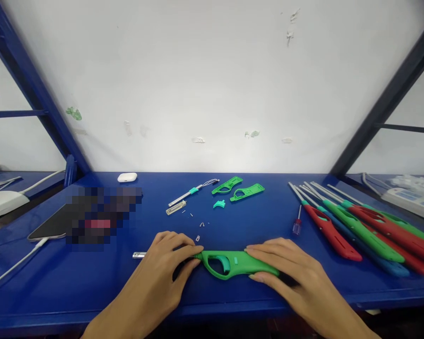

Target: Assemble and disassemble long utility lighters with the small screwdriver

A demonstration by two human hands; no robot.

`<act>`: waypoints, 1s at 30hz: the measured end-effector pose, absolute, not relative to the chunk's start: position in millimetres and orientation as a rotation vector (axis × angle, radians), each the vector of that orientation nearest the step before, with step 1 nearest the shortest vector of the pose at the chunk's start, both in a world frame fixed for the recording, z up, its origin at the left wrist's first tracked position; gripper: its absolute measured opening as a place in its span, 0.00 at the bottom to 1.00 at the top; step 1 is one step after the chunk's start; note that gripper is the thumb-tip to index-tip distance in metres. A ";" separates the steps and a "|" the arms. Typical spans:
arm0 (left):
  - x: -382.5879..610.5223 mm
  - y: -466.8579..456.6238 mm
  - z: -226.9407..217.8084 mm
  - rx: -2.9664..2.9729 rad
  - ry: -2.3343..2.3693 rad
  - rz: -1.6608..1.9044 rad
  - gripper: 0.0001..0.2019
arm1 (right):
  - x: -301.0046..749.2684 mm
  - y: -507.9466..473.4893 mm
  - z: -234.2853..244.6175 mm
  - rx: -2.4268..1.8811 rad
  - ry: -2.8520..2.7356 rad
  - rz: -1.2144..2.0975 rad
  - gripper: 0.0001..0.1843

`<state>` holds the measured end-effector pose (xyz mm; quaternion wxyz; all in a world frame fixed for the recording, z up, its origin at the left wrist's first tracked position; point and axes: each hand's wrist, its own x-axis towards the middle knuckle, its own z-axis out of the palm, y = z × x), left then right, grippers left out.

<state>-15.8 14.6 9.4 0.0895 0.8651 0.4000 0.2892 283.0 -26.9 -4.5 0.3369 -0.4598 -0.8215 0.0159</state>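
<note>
Head: fingers (266,256) hold green lighter (240,267); tank (175,207) contents unclear.

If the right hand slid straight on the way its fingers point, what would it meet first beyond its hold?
Probably the small turquoise tab on the green lighter the right hand holds, then the turquoise trigger; depth is hard to judge here.

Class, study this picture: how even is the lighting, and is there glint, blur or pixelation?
Head view: the white wall looks bright and fairly even, the space below the blue table dark; head view: the silver metal tip catches a glint; head view: the held green lighter shows no strong blur; head view: pixelation covers an area beside the phone.
</note>
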 end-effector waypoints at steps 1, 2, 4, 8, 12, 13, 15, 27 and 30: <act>-15.7 14.4 9.9 2.577 1.193 0.858 0.12 | 283.5 -26.6 -4.9 -1.202 -2.148 0.043 0.16; -15.7 14.1 10.3 2.582 1.193 0.857 0.13 | 283.8 -26.5 -5.1 -1.206 -2.155 0.044 0.16; -15.6 14.0 10.6 2.592 1.190 0.856 0.13 | 283.7 -26.3 -5.1 -1.217 -2.173 0.049 0.16; -15.1 15.1 9.2 2.608 1.176 0.867 0.13 | 281.2 -27.4 -3.4 -1.255 -2.193 0.082 0.15; -15.2 16.4 8.2 2.611 1.155 0.882 0.13 | 279.7 -27.6 -2.3 -1.263 -2.154 0.148 0.14; -15.2 16.5 8.1 2.608 1.160 0.875 0.13 | 279.9 -27.1 -2.3 -1.256 -2.143 0.162 0.14; -15.2 16.6 7.8 2.610 1.169 0.865 0.13 | 280.6 -25.9 -2.6 -1.246 -2.129 0.181 0.14; -14.3 18.0 -0.6 2.982 1.053 0.858 0.16 | 273.9 -34.8 -8.1 -1.305 -2.122 0.114 0.18; -14.7 15.2 -5.4 3.013 1.109 0.832 0.16 | 274.9 -34.3 -8.9 -1.300 -2.127 0.147 0.18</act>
